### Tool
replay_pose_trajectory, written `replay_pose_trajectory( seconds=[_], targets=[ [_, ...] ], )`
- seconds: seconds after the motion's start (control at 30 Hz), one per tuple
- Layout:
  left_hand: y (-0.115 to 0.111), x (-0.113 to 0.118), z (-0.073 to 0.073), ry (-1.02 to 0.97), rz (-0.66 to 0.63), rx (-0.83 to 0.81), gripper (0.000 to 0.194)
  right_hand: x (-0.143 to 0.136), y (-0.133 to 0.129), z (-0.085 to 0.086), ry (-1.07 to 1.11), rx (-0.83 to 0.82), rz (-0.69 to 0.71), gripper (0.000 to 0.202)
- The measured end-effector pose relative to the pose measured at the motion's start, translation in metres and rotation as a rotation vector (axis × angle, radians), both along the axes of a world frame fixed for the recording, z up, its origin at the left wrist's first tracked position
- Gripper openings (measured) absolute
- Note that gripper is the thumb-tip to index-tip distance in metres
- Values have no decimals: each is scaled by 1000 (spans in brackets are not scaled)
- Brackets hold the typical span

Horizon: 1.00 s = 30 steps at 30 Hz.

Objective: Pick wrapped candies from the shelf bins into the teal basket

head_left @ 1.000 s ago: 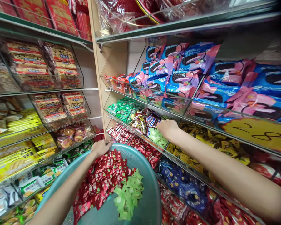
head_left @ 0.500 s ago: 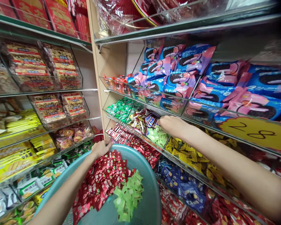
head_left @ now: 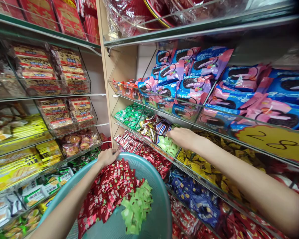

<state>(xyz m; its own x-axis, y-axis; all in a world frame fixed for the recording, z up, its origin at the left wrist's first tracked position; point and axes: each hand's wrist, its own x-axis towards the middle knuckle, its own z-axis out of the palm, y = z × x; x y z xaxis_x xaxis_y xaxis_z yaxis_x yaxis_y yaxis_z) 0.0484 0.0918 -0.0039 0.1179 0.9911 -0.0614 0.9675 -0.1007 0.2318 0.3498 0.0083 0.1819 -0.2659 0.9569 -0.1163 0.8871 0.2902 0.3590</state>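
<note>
With its fingers bent over the far rim, my left hand [head_left: 107,157] grips a round teal plastic basket [head_left: 164,196]. Inside the basket lie a heap of red-wrapped candies [head_left: 109,189] and a smaller pile of light green candies [head_left: 137,207]. My right hand [head_left: 181,136] reaches into a clear shelf bin, low over more light green candies [head_left: 167,144]. Its fingers curl downward and look closed; the fingertips, and anything they hold, are hidden. Just left of it are dark Snickers bars [head_left: 161,127] and gold-and-brown wrapped sweets [head_left: 149,128].
A clear shelf of blue-and-pink cookie packs [head_left: 194,84] overhangs my right hand, with a yellow price tag [head_left: 276,139]. Yellow-wrapped sweets [head_left: 206,162] and blue-wrapped sweets [head_left: 189,192] lie to the right and below. On the left stand shelves of packaged cakes [head_left: 37,73].
My right hand has moved slightly down toward the light green candies, its fingers more curled. My left hand stays on the basket's rim. The view has shifted slightly.
</note>
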Motion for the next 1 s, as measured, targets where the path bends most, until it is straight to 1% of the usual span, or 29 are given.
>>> replay_pose_trajectory(
  seconds=[0.1,0.33,0.4,0.5,0.6,0.63,0.7,0.8,0.9,1.0],
  targets=[
    [0,-2,0,9,-13,9,65,0,1,-4,-4,36,11,30],
    [-1,-2,1,20,-9,7,66,-3,5,-14,-43,92,31,28],
    [-1,-2,1,23,-11,9,66,-6,1,-13,-47,142,80,27],
    [0,-2,1,27,-5,1,67,-18,-14,-8,5,211,199,24],
    [0,-2,1,32,-2,-9,67,-40,-33,-11,137,187,329,21],
    [1,-2,1,35,0,-11,67,-48,-39,-16,179,150,361,22],
    [1,-1,1,36,3,-12,66,-63,-46,-31,233,30,390,21],
    [1,-1,1,33,6,-15,65,-79,-47,-66,236,-180,373,19],
    [1,-2,1,39,10,-17,65,-85,-41,-100,231,-330,305,19],
    [1,-3,0,44,14,-20,64,-84,-37,-124,253,-384,263,15]
  ],
)
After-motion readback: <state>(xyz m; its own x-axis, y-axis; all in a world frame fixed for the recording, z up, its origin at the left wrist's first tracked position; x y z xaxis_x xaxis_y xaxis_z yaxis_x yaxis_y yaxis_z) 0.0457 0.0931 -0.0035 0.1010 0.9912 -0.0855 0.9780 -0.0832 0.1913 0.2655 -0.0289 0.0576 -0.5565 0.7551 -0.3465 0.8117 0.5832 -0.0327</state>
